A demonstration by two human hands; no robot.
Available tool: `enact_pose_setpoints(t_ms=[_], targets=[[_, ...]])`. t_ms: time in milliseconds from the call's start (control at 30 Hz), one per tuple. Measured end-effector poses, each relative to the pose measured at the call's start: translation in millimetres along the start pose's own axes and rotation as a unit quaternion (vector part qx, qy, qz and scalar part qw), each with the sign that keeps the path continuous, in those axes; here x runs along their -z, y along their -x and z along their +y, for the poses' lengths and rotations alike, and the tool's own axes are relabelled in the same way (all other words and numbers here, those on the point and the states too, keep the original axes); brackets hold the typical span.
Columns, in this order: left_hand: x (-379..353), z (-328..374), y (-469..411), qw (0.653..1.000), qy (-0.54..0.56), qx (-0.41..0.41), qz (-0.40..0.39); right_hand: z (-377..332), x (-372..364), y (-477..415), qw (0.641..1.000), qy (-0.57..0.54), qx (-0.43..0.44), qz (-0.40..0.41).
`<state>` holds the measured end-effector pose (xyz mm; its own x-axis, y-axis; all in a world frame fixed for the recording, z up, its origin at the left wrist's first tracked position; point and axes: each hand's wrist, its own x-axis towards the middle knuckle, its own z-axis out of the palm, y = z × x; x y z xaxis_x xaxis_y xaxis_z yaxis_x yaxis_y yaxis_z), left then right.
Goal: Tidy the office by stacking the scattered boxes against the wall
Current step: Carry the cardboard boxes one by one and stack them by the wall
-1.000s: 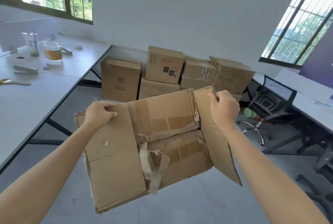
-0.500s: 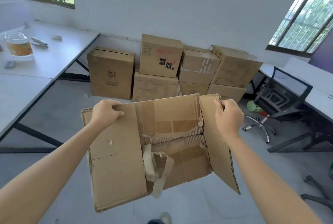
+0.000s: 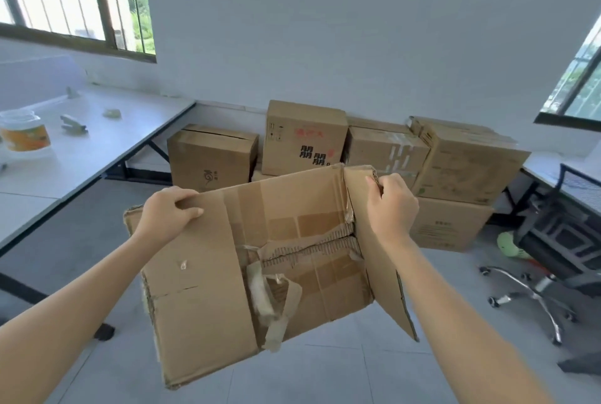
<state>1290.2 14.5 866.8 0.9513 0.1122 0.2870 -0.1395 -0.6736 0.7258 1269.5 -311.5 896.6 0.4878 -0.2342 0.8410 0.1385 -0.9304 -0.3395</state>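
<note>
Right now two hands hold a torn box (image 3: 312,208) up in the air, over the floor (image 3: 325,371). The left hand (image 3: 169,215) grips the top edge of the box's left side, with its fingers curled over the edge and its thumb flat on the card. The right hand (image 3: 392,205) is curled tight round the top edge of the right side, near the far right corner of the box. The box is open and tips so that its inside shows. Its bottom is ripped across the middle, and loose strips of tape (image 3: 276,316) hang from it. One flap (image 3: 387,290) hangs down on the right.

At the far edge of the floor, more boxes (image 3: 305,140) stand in a stack against the wall (image 3: 325,29). Some sit on top of others. The torn box is in front of them. A jar (image 3: 24,135) sits on the desk (image 3: 81,169), well back from its near edge. A black chair (image 3: 559,241) stands by the right edge of the floor.
</note>
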Motion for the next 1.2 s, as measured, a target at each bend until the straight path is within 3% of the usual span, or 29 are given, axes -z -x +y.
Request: enact_pose_setpoints(t_ms=[233,633,900,1200], targets=[[-34,2,-101,0.999,-0.034,-0.019,0.029,34,-81,-47,0.998,0.003,0.045,0.055],[-79,-28,-356,0.995,0.036,-0.034,0.082,31,-289,-216,0.985,0.023,0.115,0.125],[-91,-10,-513,0.982,0.071,-0.1,0.143,56,-364,-316,0.962,0.017,0.16,0.222],[-159,47,-671,0.961,0.044,-0.204,0.18,119,-464,-416,0.953,-0.007,0.126,0.276]])
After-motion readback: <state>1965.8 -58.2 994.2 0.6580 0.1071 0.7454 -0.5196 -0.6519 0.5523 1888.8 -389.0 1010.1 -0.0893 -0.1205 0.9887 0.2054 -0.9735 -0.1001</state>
